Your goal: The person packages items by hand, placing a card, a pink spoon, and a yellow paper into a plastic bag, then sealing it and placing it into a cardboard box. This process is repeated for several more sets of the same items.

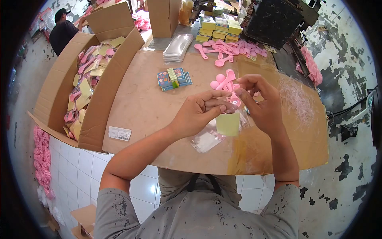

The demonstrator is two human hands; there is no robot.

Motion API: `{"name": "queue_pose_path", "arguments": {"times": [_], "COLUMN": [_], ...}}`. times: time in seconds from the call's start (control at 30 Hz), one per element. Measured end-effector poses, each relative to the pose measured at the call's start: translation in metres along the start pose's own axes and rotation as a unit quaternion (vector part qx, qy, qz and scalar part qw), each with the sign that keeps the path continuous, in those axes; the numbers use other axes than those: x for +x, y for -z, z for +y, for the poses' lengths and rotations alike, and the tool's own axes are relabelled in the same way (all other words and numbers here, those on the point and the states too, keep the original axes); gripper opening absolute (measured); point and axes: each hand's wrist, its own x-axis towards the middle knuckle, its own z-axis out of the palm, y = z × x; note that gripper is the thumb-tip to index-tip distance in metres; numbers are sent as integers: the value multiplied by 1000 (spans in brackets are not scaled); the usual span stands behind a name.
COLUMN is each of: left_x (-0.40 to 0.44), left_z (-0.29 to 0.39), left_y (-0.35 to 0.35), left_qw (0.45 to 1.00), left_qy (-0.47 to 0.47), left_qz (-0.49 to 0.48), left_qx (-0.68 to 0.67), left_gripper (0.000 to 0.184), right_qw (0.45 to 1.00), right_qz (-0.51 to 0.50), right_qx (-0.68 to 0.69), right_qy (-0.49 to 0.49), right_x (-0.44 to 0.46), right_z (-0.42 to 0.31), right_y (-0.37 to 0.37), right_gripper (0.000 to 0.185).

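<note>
Over the middle of the cardboard-covered table, my left hand [197,111] pinches a clear plastic bag at its upper part. A pale yellow card [228,124] shows at the bag, below my fingers. My right hand [262,101] is closed at the bag's other upper side, its thumb and forefinger bent together; their exact contact is partly hidden. Just behind the hands lies a small pile of pink spoons [225,81], partly covered by my fingers. Flat clear bags [207,139] lie beneath the hands. To the left sits a stack of blue printed cards [185,78] with a small green-banded bundle on top.
A big open carton [101,101] at left holds many filled packets. Clear plastic trays [178,47], yellow card stacks [220,28] and more pink spoons [230,48] lie at the back, beside a black machine [274,20]. Plastic strands [300,101] lie right. Another person [62,34] is back left.
</note>
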Motion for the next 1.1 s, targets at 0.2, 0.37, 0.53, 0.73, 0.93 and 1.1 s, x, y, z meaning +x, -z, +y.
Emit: {"name": "queue_pose_path", "arguments": {"times": [0.2, 0.37, 0.53, 0.73, 0.93, 1.1], "left_x": [-3, -7, -8, -1, 3, 4], "left_z": [-6, -6, -6, -4, -5, -2], "left_y": [0, 1, -3, 3, 7, 7], "left_qw": [994, 951, 908, 989, 995, 997], "left_qy": [-21, -72, -113, -5, 31, 35], "left_qz": [24, 48, 30, 12, 22, 16], "left_qx": [105, 296, 402, 150, 97, 69], "left_gripper": [37, 39, 40, 39, 37, 38], "right_qw": [925, 869, 872, 994, 968, 818], "right_qz": [-1, -28, -27, -46, -28, 45], "right_qx": [-278, -396, -410, 74, 114, -562], "right_qy": [259, 296, 265, -69, -220, -114], "right_x": [0, -3, -1, 3, -56, -126], "right_z": [-1, 3, 7, 37, 137, 245], "right_y": [-8, -19, -20, 53, 204, 256], "right_gripper": [25, 26, 19, 7, 22, 58]}}
